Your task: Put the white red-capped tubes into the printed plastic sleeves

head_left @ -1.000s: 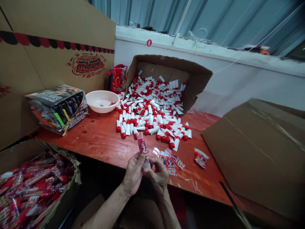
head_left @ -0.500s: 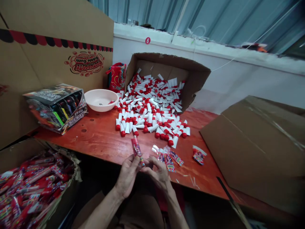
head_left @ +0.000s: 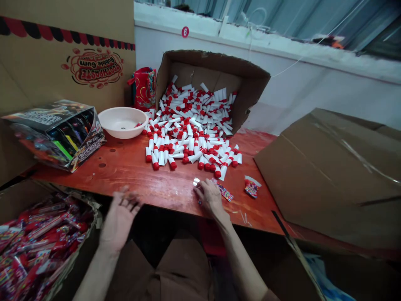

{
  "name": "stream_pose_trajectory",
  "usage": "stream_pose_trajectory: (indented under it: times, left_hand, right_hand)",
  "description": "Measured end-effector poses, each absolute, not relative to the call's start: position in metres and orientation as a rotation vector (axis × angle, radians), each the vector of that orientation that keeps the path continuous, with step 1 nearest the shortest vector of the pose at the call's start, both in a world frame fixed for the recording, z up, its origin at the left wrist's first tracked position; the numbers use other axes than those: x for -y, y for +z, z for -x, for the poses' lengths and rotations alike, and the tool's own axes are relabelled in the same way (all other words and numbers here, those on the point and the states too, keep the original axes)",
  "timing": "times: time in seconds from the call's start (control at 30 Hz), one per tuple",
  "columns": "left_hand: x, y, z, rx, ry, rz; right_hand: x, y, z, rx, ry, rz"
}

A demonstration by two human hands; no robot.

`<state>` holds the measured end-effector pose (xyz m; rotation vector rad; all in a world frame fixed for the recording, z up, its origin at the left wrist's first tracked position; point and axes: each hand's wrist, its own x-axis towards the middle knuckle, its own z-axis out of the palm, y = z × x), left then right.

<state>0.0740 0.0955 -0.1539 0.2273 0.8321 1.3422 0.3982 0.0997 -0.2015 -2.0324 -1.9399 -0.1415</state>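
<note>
My left hand [head_left: 120, 219] is raised palm up near the front edge of the table, beside the left carton. Its fingers are spread, slightly blurred, and nothing is in them. On the table, my right hand [head_left: 210, 198] has its fingers curled down on a small printed wrapper [head_left: 196, 182], whose clear end shows past the fingertips; the rest is hidden. Another colourful wrapper [head_left: 226, 193] lies just right of that hand, partly covered by it. Farther right is a separate crumpled wrapper [head_left: 251, 186]. White tubes with red caps [head_left: 191, 146] lie heaped beyond the hands.
A tipped carton [head_left: 260, 81] spills the tubes onto the red table [head_left: 131, 184]. Left stand a pale bowl [head_left: 123, 133] and a display box [head_left: 53, 113]. An open carton [head_left: 94, 217] at lower left holds wrapped red tubes. Another carton [head_left: 332, 167] stands right.
The wrapped tube has left my hands. My left hand has moved left and opened; my right hand has come down on the wrappers. The view has shifted slightly.
</note>
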Motion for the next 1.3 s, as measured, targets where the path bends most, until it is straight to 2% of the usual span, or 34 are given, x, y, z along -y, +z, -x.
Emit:
stream_pose_trajectory:
  times: [0.17, 0.27, 0.4, 0.57, 0.67, 0.93, 1.03, 1.3]
  left_hand:
    - [-0.106, -0.166, -0.143, -0.734, 1.105, -0.556]
    - [-0.109, -0.166, -0.164, -0.69, 1.043, -0.655]
    - [-0.118, -0.17, -0.187, -0.751, 0.998, -0.731]
    - [-0.157, -0.181, -0.224, -0.859, 1.016, -0.901]
    - [-0.186, -0.184, -0.242, -0.86, 1.027, -1.072]
    - [-0.206, -0.184, -0.253, -0.839, 1.127, -0.879]
    - [-0.204, -0.185, -0.25, -0.832, 1.151, -0.775]
    - [-0.198, -0.179, -0.246, -0.835, 1.252, -0.625]
  right_hand:
    - [-0.121, -0.2, -0.419, 1.916, 0.21, 1.843]
    - [-0.135, -0.195, -0.438, 1.9, 0.26, 1.848]
    - [-0.159, -0.185, -0.444, 1.929, 0.495, 1.686]
    - [-0.179, -0.16, -0.43, 1.572, 0.891, 1.353]
    - [-0.184, -0.147, -0.419, 1.53, 1.007, 1.231]
    - [-0.186, -0.152, -0.412, 1.525, 1.136, 1.26]
    - [-0.182, -0.158, -0.412, 1.557, 1.078, 1.381]
    - [-0.179, -0.155, -0.393, 1.459, 1.067, 1.322]
